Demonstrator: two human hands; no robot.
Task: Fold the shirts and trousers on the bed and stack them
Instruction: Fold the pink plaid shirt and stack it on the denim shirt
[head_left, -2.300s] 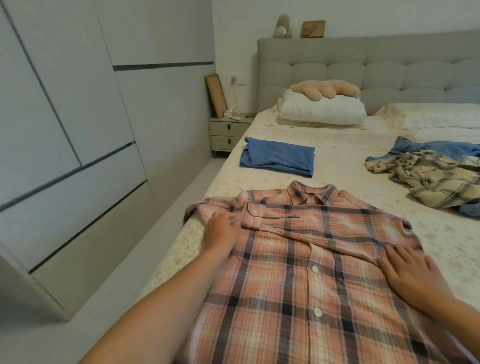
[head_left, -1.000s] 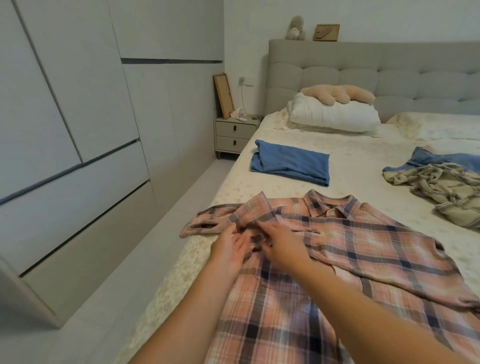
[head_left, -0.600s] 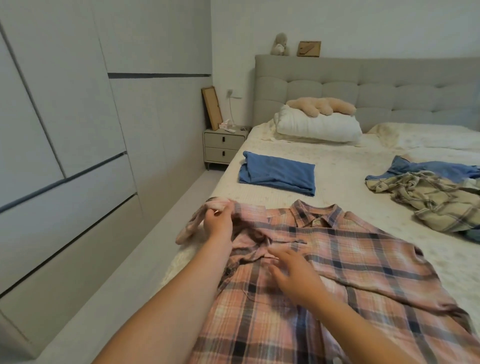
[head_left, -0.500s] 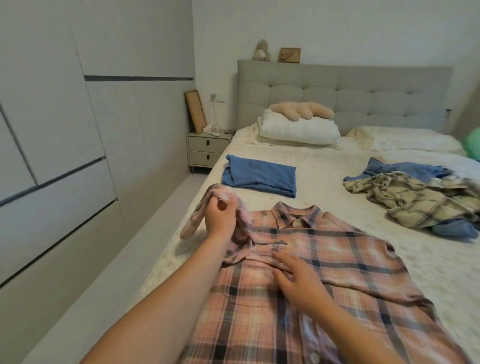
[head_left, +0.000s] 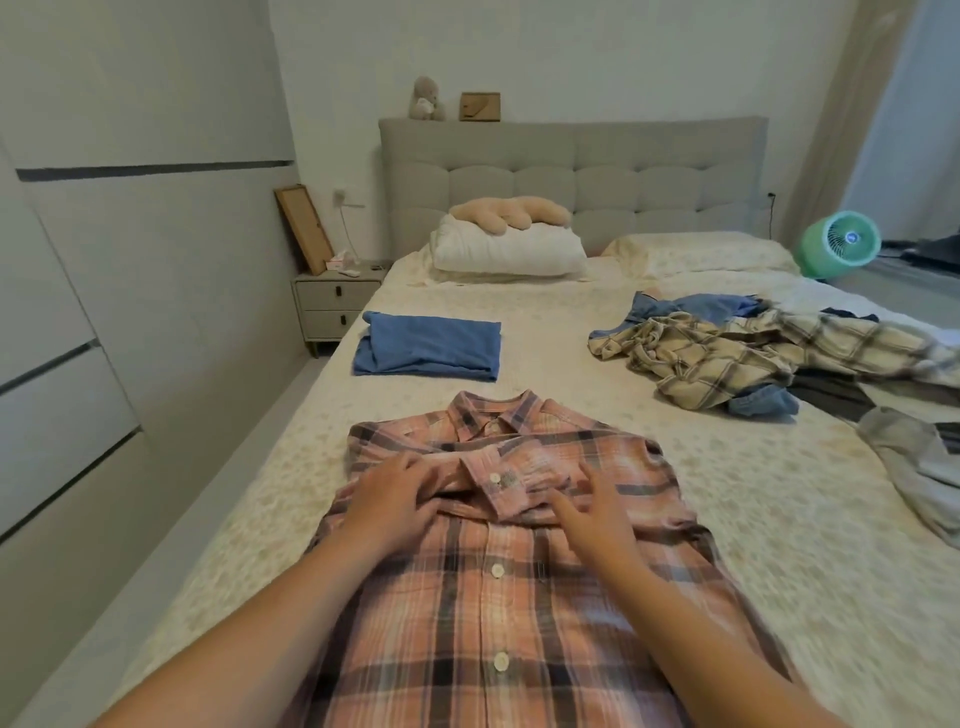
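A pink plaid shirt (head_left: 498, 597) lies buttoned and face up on the near part of the bed (head_left: 753, 493), both sleeves folded across its chest. My left hand (head_left: 395, 499) rests flat on the left part of the folded sleeve. My right hand (head_left: 592, 512) presses with straight fingers on the sleeve just right of its cuff. A folded blue garment (head_left: 431, 349) lies beyond the shirt. At the right is a loose heap: a beige plaid shirt (head_left: 727, 358), blue clothes (head_left: 696, 306) and grey clothes (head_left: 914, 467).
The bed's left edge drops to a narrow floor strip beside white wardrobe doors (head_left: 104, 312). A nightstand (head_left: 337, 306) stands at the far left corner. A white pillow (head_left: 509, 249) with a plush toy lies at the headboard. A green fan (head_left: 841, 241) stands at far right.
My left hand, which held the left sleeve raised, has laid it across the chest and now rests on it. My right hand has moved a little right along the sleeve.
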